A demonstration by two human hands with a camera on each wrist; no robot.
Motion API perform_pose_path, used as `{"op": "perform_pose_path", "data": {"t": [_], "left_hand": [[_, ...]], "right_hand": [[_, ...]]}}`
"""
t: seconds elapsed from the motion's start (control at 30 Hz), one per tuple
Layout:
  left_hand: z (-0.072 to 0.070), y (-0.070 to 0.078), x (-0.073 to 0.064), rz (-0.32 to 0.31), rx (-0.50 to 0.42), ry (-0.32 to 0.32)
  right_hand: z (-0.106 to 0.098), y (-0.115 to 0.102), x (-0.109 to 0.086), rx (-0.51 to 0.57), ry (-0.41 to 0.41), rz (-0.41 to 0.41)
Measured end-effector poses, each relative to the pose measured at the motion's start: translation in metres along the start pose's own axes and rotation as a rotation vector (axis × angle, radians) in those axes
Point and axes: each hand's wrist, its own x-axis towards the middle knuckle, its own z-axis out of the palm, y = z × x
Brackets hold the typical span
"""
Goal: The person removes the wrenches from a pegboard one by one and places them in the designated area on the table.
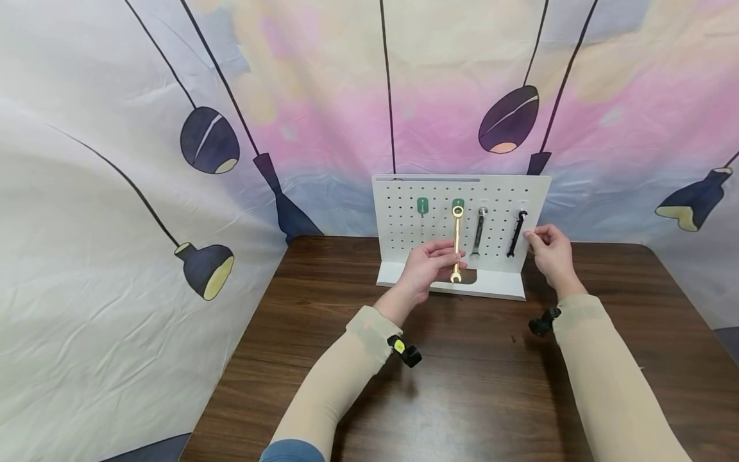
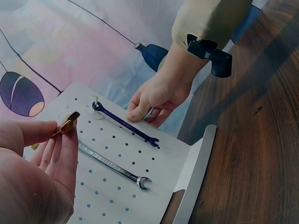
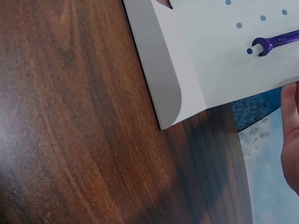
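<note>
My left hand (image 1: pixel 424 269) pinches a gold combination wrench (image 1: pixel 457 240) between thumb and fingers, ring end up. That ring end overlaps a green hook holder (image 1: pixel 458 203) in the head view; whether it touches the hook I cannot tell. Seen from the left wrist, the gold wrench (image 2: pixel 68 123) is nearly end-on. My right hand (image 1: pixel 551 256) grips the right edge of the white pegboard (image 1: pixel 502 192), thumb in front and fingers behind. Between the hands a silver wrench (image 1: pixel 478 234) and a dark purple wrench (image 1: pixel 516 234) hang on the board, open ends down.
Another green holder (image 1: pixel 423 205) sits on the board's left part, with a thin shape below it. The board's base (image 1: pixel 491 284) stands on a brown wooden table (image 1: pixel 462 366). Directly behind hangs a cloth backdrop (image 1: pixel 335 128) with painted lamps.
</note>
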Motion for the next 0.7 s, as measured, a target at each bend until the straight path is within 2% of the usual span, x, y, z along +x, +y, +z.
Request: {"op": "perform_pose_path", "data": {"t": [0.43,0.7], "left_hand": [[-0.007,-0.011,-0.009,-0.036,0.056,-0.026],[-0.025,-0.027,-0.016,-0.075,0.106,-0.042]], "right_hand": [[0.0,0.0,-0.001,-0.013,-0.006,0.009],[-0.001,0.0,0.0,-0.022,-0.012,0.017]]}}
